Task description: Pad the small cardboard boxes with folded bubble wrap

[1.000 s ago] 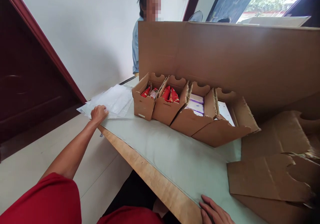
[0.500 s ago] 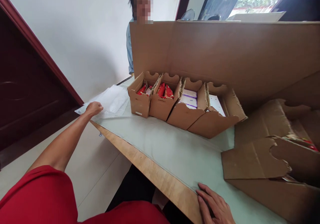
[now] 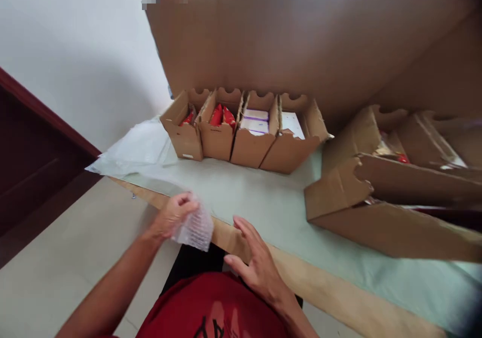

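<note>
My left hand (image 3: pixel 173 216) is closed on a small sheet of bubble wrap (image 3: pixel 195 228), held over the table's front edge close to my body. My right hand (image 3: pixel 256 261) hovers just right of it with fingers stretched out, holding nothing. Farther back on the pale green table cover (image 3: pixel 263 202) stands a row of small open cardboard boxes (image 3: pixel 241 134); the left ones hold red packets, the right ones white and purple packs. A stack of bubble wrap sheets (image 3: pixel 131 149) lies at the table's left end.
A tall cardboard panel (image 3: pixel 301 46) stands behind the boxes. More cardboard boxes lying on their sides (image 3: pixel 391 187) fill the right. Another person stands behind the panel at the upper left. A dark wooden door (image 3: pixel 33 167) is on the left, above a tiled floor.
My left hand left the bubble wrap stack and came back toward me with one sheet. My right hand lifted off the table edge and moved left. The camera tilted down and right.
</note>
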Demonstrator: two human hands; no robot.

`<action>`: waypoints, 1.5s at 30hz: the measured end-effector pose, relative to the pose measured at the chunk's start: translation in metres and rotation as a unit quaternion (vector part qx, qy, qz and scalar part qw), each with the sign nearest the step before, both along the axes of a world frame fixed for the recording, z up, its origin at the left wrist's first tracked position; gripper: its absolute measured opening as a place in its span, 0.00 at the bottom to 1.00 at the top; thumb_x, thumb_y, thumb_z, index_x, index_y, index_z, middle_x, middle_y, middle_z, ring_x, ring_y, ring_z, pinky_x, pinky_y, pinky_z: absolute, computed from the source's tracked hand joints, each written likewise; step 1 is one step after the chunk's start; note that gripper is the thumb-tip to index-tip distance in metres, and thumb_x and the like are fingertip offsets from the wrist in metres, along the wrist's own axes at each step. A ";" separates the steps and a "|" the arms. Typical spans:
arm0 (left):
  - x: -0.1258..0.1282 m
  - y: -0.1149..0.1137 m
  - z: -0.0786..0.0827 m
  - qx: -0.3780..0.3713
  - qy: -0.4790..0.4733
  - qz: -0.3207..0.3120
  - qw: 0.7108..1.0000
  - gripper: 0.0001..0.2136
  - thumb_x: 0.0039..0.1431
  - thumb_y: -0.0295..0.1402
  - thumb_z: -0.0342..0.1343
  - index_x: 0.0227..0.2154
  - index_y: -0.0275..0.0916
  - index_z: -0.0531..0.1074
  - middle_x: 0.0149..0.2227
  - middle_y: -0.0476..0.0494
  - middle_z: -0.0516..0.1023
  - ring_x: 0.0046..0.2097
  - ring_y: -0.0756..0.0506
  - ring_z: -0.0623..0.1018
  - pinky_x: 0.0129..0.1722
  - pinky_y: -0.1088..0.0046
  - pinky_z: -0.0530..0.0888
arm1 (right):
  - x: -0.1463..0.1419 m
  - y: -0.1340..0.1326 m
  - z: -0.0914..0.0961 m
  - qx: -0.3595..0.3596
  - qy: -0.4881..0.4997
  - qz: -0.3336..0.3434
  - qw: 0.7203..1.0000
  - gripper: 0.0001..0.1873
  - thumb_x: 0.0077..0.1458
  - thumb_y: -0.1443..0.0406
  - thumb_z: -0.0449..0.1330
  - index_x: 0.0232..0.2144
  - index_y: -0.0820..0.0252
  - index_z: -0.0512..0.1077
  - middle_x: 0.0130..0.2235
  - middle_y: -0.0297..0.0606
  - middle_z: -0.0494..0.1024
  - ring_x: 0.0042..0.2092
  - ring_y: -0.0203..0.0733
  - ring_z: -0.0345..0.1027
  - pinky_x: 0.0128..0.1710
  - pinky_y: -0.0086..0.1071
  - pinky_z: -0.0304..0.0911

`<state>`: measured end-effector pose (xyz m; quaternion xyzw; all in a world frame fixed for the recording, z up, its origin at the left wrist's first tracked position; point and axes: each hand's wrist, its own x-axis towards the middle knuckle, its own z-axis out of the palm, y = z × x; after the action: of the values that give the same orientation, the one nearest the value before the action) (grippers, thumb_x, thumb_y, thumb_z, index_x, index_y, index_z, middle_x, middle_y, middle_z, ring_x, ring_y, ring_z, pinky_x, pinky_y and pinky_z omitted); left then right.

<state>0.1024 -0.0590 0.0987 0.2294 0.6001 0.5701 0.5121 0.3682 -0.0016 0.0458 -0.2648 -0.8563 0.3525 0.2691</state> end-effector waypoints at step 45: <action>0.093 0.053 -0.028 0.154 0.467 -0.257 0.832 0.14 0.66 0.39 0.52 0.45 0.42 0.80 0.51 0.37 0.81 0.54 0.38 0.78 0.56 0.59 0.73 | 0.023 0.011 0.012 0.081 -0.055 -0.139 0.985 0.19 0.64 0.70 0.55 0.56 0.58 0.72 0.60 0.45 0.75 0.63 0.49 0.64 0.61 0.46 0.65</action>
<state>0.1954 -0.0057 0.0704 0.6901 0.5918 0.3276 0.2573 0.3914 0.0091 0.0578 -0.3779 -0.8501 0.2263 0.2885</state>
